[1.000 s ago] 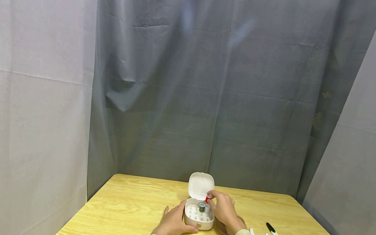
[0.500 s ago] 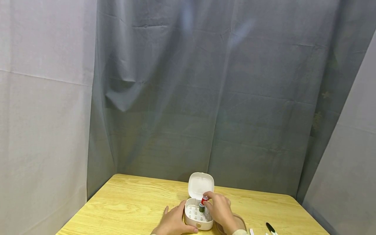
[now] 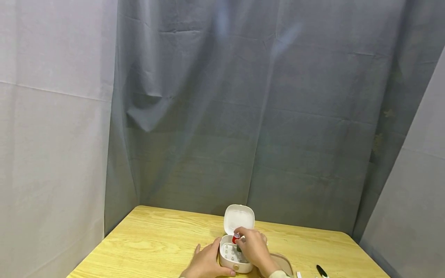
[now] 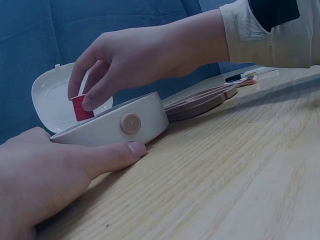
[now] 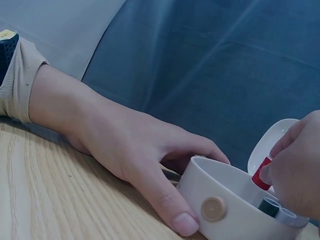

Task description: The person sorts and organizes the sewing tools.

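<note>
A small white sewing box (image 3: 229, 264) stands on the table with its lid (image 3: 238, 218) raised at the back. Rows of short pegs line its floor. My left hand (image 3: 207, 261) grips the box's left side, thumb along the front wall near the round tan button (image 4: 130, 124). Between thumb and fingertips, my right hand (image 3: 256, 249) pinches a red thread spool (image 4: 82, 108), upright over the back left of the box. A dark green spool (image 5: 269, 206) and a white spool (image 5: 286, 216) stand inside, toward the right; my right hand mostly covers them in the head view.
A brown tray (image 3: 286, 264) lies right of the box, partly behind my right forearm. Farther right are a slim black-and-white item (image 3: 321, 271) and a small white piece (image 3: 298, 274). Grey curtain (image 3: 194, 170) hangs behind the wooden table (image 3: 163, 235).
My right hand has carried the red spool leftward over the box, past the white and green spools. The left hand has kept its grip on the box.
</note>
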